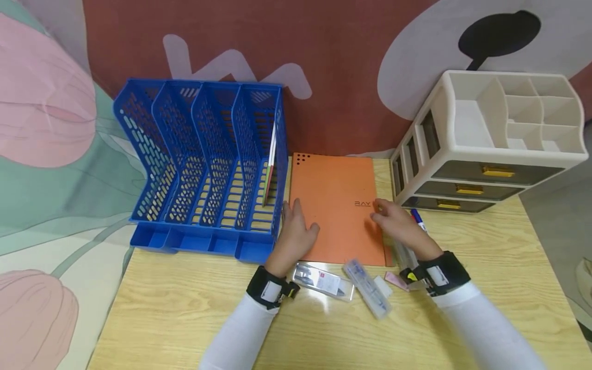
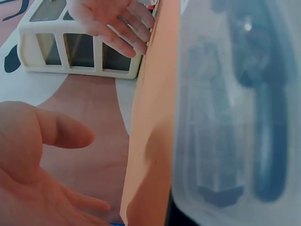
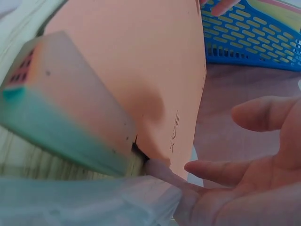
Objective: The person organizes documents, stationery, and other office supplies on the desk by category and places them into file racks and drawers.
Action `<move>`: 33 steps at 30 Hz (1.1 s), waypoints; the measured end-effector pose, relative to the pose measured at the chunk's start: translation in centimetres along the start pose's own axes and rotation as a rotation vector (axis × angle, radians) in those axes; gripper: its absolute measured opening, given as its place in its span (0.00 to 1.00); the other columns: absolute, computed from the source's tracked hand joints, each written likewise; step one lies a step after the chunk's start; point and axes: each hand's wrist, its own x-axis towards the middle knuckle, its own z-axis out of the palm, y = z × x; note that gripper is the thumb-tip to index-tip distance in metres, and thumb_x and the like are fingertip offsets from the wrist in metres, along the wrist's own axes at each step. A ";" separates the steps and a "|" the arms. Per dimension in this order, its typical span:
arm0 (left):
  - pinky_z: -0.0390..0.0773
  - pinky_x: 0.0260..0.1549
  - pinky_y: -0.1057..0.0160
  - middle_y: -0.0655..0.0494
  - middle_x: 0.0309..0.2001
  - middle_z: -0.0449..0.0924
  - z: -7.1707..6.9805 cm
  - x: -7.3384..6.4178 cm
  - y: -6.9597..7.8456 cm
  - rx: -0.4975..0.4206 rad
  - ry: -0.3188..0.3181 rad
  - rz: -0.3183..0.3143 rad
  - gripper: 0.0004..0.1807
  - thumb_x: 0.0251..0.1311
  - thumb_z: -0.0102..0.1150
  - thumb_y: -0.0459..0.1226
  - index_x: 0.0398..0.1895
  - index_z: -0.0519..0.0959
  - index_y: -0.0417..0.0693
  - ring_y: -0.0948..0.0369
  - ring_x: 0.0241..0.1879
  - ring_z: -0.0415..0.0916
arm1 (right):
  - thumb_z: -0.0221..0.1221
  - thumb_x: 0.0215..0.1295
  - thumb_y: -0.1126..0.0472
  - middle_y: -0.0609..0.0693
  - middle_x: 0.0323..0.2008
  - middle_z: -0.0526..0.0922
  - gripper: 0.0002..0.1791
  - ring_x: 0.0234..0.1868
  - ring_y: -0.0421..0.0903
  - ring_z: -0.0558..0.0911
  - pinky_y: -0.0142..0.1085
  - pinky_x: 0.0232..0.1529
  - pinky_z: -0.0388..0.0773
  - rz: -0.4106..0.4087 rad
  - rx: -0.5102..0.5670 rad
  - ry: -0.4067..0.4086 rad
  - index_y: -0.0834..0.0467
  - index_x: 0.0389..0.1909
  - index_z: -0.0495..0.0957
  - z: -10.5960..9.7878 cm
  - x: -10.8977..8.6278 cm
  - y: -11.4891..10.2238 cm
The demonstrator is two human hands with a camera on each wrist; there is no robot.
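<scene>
An orange notebook (image 1: 335,210) lettered "RAY" lies flat between the blue file rack and the white drawer box. My left hand (image 1: 296,234) is at its left edge, fingers extended and thumb spread apart. On the opposite side, the fingertips of my right hand (image 1: 402,226) are right at the notebook's edge; the right wrist view shows its thumb (image 3: 258,113) held away from the cover. Near the front edge lie a clear case with a dark compass (image 1: 324,281), a clear pen case (image 1: 367,288), a white eraser (image 1: 383,285) and a pink piece (image 1: 396,280).
The blue file rack (image 1: 203,231) stands at the left with thin booklets (image 1: 270,164) in its rightmost slot. The white drawer box (image 1: 490,164) stands at the back right. A blue-capped marker (image 1: 418,218) lies in front of it, partly behind my right hand.
</scene>
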 end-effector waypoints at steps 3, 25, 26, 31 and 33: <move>0.61 0.72 0.34 0.24 0.80 0.35 0.0 0.0 0.1 0.016 -0.024 -0.038 0.47 0.67 0.58 0.40 0.82 0.47 0.33 0.33 0.80 0.43 | 0.50 0.78 0.60 0.77 0.71 0.65 0.34 0.67 0.70 0.73 0.62 0.65 0.75 -0.004 0.001 0.006 0.76 0.76 0.55 0.0 -0.1 0.0; 0.66 0.71 0.39 0.32 0.74 0.54 -0.2 0.1 1.0 -0.337 0.166 -0.022 0.43 0.61 0.58 0.30 0.80 0.53 0.38 0.41 0.71 0.62 | 0.48 0.79 0.62 0.74 0.74 0.62 0.32 0.71 0.71 0.68 0.63 0.69 0.70 0.006 0.131 0.008 0.74 0.76 0.56 -0.2 -0.7 -0.2; 0.65 0.71 0.39 0.31 0.74 0.53 -0.2 0.2 0.9 -0.344 0.168 -0.025 0.44 0.61 0.58 0.30 0.81 0.52 0.37 0.40 0.72 0.61 | 0.48 0.79 0.62 0.74 0.74 0.62 0.31 0.71 0.71 0.68 0.63 0.69 0.69 0.004 0.140 0.007 0.74 0.76 0.56 -0.2 -0.7 -0.1; 0.60 0.75 0.38 0.28 0.78 0.50 -0.5 0.8 0.6 -0.326 0.155 -0.035 0.47 0.61 0.57 0.31 0.82 0.47 0.34 0.39 0.77 0.54 | 0.48 0.79 0.63 0.75 0.74 0.60 0.31 0.71 0.71 0.68 0.63 0.70 0.68 0.000 0.166 0.003 0.74 0.76 0.55 -0.2 -0.7 0.1; 0.55 0.77 0.39 0.29 0.80 0.47 -0.8 1.0 0.5 -0.344 0.139 -0.041 0.48 0.62 0.57 0.31 0.82 0.44 0.33 0.39 0.79 0.50 | 0.48 0.79 0.63 0.75 0.75 0.59 0.31 0.71 0.72 0.67 0.63 0.70 0.69 -0.001 0.178 -0.001 0.74 0.76 0.55 -0.3 -0.7 0.2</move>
